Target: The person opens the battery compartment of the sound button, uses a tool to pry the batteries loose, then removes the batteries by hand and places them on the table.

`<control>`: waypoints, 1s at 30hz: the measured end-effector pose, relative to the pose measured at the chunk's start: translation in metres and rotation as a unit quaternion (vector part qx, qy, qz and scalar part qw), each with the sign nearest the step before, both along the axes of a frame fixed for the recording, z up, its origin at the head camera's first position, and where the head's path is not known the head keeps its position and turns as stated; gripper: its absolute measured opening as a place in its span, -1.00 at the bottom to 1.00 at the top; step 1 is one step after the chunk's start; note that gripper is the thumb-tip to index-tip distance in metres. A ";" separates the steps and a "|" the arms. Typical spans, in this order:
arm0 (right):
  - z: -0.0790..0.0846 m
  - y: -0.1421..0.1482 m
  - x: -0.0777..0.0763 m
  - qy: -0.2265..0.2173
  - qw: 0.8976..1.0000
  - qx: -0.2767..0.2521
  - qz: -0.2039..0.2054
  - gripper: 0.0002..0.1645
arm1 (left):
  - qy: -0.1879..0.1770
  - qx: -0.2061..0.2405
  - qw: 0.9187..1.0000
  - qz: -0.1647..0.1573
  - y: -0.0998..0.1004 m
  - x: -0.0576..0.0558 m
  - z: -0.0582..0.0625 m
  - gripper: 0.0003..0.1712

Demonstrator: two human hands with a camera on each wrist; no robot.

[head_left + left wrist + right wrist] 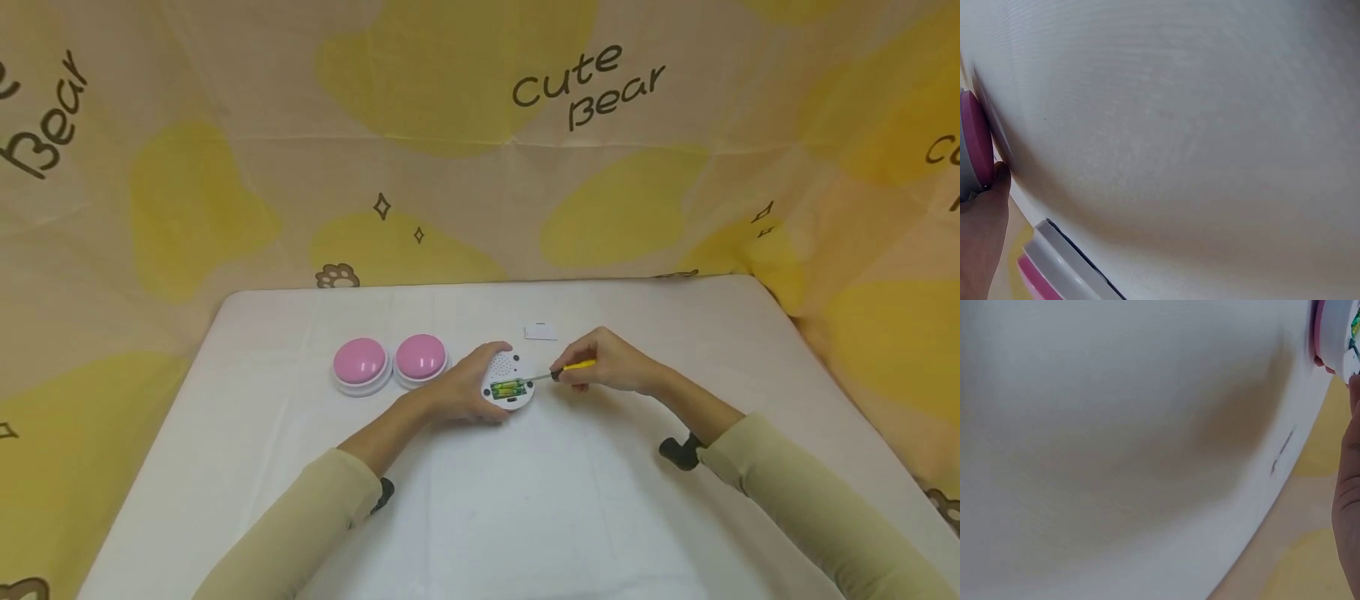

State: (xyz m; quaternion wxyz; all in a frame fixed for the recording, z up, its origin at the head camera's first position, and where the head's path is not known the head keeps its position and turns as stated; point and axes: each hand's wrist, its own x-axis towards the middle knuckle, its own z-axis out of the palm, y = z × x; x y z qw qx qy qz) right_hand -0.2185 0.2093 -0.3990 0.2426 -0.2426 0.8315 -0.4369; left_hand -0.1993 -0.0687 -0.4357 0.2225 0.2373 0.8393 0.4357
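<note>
My left hand (467, 388) grips a round push-button device (517, 402) by its rim, its white underside turned up toward the head camera. Green-and-yellow batteries (508, 388) lie in its uncovered compartment. In the left wrist view the device's pink dome (977, 137) faces the table, beside the thumb or finger. My right hand (611, 360) holds a screwdriver (579, 365) by its yellow handle, the metal shaft pointing left. Its tip is at the compartment's right edge; whether it touches a battery is too small to tell. The right wrist view shows only part of that hand (1349, 481).
Two pink-domed push buttons, one at the left (361, 362) and one closer to my left hand (422, 358), stand dome-up on the white table (517, 517). A small white cover (540, 332) lies behind the device. A patterned cloth (450, 167) hangs behind the table.
</note>
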 end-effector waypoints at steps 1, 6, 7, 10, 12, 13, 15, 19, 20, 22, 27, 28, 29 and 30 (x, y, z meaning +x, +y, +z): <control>-0.001 0.000 0.000 -0.001 1.000 0.001 -0.004 -0.78 | 0.000 0.000 1.000 -0.001 0.000 0.000 0.000 0.21; -0.002 0.001 0.001 -0.012 1.000 -0.006 -0.015 -0.79 | 0.000 -0.003 1.000 -0.002 -0.001 0.000 0.001 0.21; -0.002 0.000 0.001 -0.015 1.000 -0.007 -0.017 -0.79 | -0.001 -0.004 1.000 -0.001 -0.001 0.000 0.001 0.21; -0.003 0.001 0.001 -0.023 0.999 -0.015 -0.021 -0.78 | -0.004 -0.010 1.000 -0.001 -0.001 0.000 0.000 0.20; -0.004 0.002 0.001 -0.028 0.999 -0.021 -0.023 -0.78 | -0.005 -0.016 1.000 -0.002 -0.001 -0.001 0.000 0.19; -0.004 0.002 0.001 -0.029 0.999 -0.024 -0.024 -0.78 | -0.007 -0.018 1.000 -0.002 -0.001 -0.001 0.001 0.19; -0.005 0.003 0.001 -0.031 0.999 -0.029 -0.024 -0.78 | -0.007 -0.023 1.000 -0.004 -0.001 -0.001 0.002 0.19; -0.005 0.003 0.002 -0.030 0.999 -0.029 -0.028 -0.78 | -0.006 -0.032 0.999 -0.009 -0.001 -0.001 0.004 0.18; -0.005 0.003 0.002 -0.030 0.999 -0.029 -0.029 -0.79 | -0.004 -0.033 0.999 -0.011 -0.001 -0.001 0.004 0.18; -0.004 0.003 0.002 -0.031 0.999 -0.030 -0.030 -0.79 | -0.004 -0.036 0.999 -0.012 -0.001 -0.002 0.004 0.18; -0.004 0.004 0.002 -0.038 0.998 -0.038 -0.031 -0.78 | 0.006 -0.038 0.999 -0.015 -0.001 -0.002 0.004 0.17; -0.004 0.004 0.003 -0.038 0.998 -0.038 -0.032 -0.78 | 0.008 -0.038 0.999 -0.016 -0.001 -0.003 0.004 0.17; -0.004 0.004 0.002 -0.038 0.998 -0.038 -0.032 -0.78 | 0.011 -0.038 0.999 -0.016 -0.001 -0.003 0.004 0.17; -0.004 0.004 0.002 -0.038 0.998 -0.037 -0.032 -0.78 | 0.012 -0.038 0.999 -0.016 -0.001 -0.003 0.004 0.17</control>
